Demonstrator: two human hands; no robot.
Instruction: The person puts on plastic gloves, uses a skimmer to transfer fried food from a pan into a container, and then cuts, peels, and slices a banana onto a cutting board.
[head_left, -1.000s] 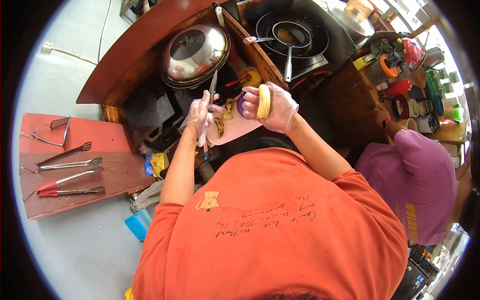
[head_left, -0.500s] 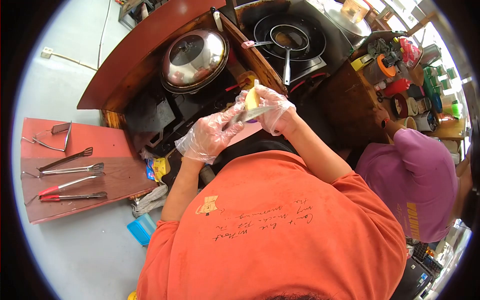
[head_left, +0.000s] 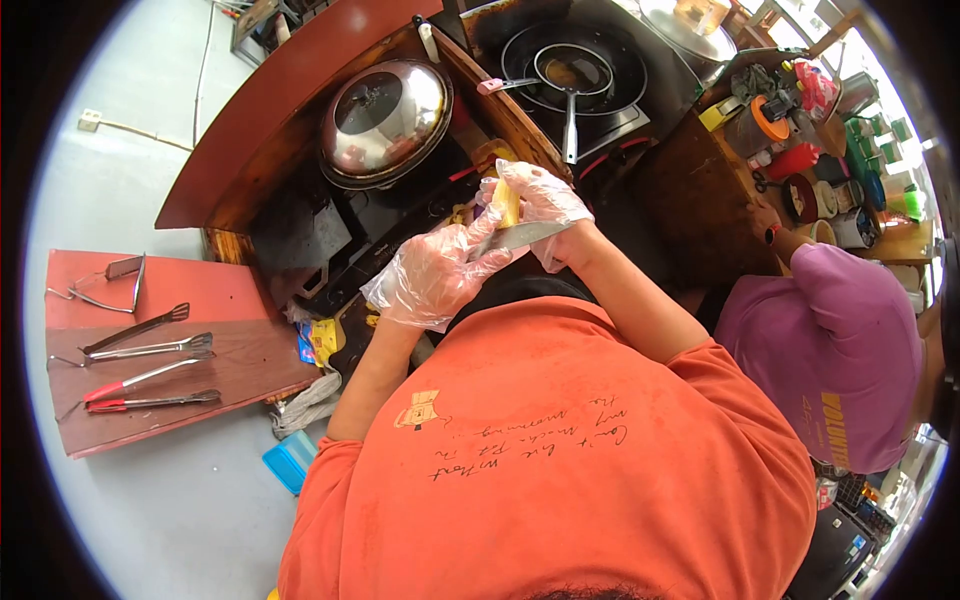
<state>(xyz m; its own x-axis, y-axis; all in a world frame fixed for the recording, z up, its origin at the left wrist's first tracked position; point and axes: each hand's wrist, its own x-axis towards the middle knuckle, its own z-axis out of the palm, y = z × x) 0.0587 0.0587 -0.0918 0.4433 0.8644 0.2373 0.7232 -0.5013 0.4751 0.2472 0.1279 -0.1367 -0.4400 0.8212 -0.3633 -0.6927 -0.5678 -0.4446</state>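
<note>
Both my hands wear thin clear gloves and meet above the dark counter. My left hand (head_left: 435, 270) grips a knife (head_left: 525, 237) whose blade points right, across my right wrist. My right hand (head_left: 548, 205) holds a pale yellow piece of food (head_left: 507, 200) upright between its fingers. The blade lies just below that piece. The pink cutting board from the earlier frames is hidden behind my hands.
A steel-lidded wok (head_left: 385, 110) sits at the back left and a small pan (head_left: 570, 70) on the burner behind. Several tongs (head_left: 140, 350) lie on a red table at left. A person in a purple shirt (head_left: 830, 340) stands at right by cluttered containers (head_left: 800, 160).
My left hand swung the knife from upright over the board to lying sideways against the food. My right hand drew in toward it, and both hands came together.
</note>
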